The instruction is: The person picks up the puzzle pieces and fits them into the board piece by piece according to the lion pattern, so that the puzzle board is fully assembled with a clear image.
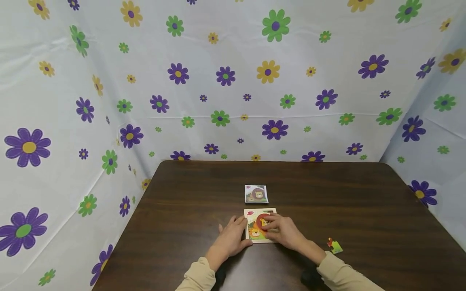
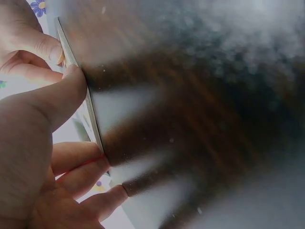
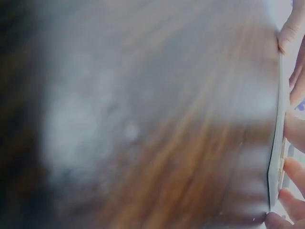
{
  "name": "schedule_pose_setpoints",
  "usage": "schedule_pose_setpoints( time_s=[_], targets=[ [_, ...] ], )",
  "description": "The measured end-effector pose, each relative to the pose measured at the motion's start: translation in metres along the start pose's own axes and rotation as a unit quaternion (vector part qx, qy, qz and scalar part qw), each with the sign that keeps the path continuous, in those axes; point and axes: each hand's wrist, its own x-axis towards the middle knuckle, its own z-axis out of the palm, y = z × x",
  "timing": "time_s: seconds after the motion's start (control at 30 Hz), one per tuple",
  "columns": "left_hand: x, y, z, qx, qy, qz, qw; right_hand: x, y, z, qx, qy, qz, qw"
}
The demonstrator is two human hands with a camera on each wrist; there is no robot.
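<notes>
A wooden tray puzzle (image 1: 257, 240) with a lion picture lies flat on the dark table (image 1: 174, 226). My left hand (image 1: 230, 238) rests along its left side, thumb at the near left corner and fingers fairly straight by the left edge. From the right, my right hand (image 1: 285, 231) reaches over the puzzle, its thumb and fingers bent at a puzzle piece on the right part; the hand hides most of that piece. In the left wrist view the left thumb (image 2: 71, 90) touches the board's edge. The right wrist view shows right-hand fingertips (image 3: 293, 169) along the board.
A loose puzzle piece (image 1: 335, 245), green with some red, lies on the table to the right of my right hand. Beyond the puzzle lies a reference card (image 1: 256, 194) with the lion picture. Flower-patterned cloth (image 1: 225, 97) hangs behind and at both sides.
</notes>
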Motion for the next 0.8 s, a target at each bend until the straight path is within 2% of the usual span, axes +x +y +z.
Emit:
schedule_pose_setpoints(
  time_s=[0.17, 0.33, 0.6, 0.8],
  targets=[
    [0.000, 0.000, 0.000, -0.002, 0.004, 0.000, 1.0000, -0.002, -0.001, -0.004, 0.031, 0.019, 0.018, 0.999],
    [0.000, 0.000, 0.002, -0.009, 0.003, -0.004, 0.9999, -0.011, 0.000, -0.019, 0.036, 0.051, 0.043, 0.997],
    [-0.002, -0.001, 0.001, -0.008, 0.007, 0.006, 0.9999, -0.055, 0.016, -0.049, -0.020, 0.093, 0.065, 0.993],
    [-0.001, -0.001, 0.000, -0.010, 0.006, 0.007, 0.9999, -0.086, 0.029, -0.069, -0.040, 0.084, 0.083, 0.992]
  ],
)
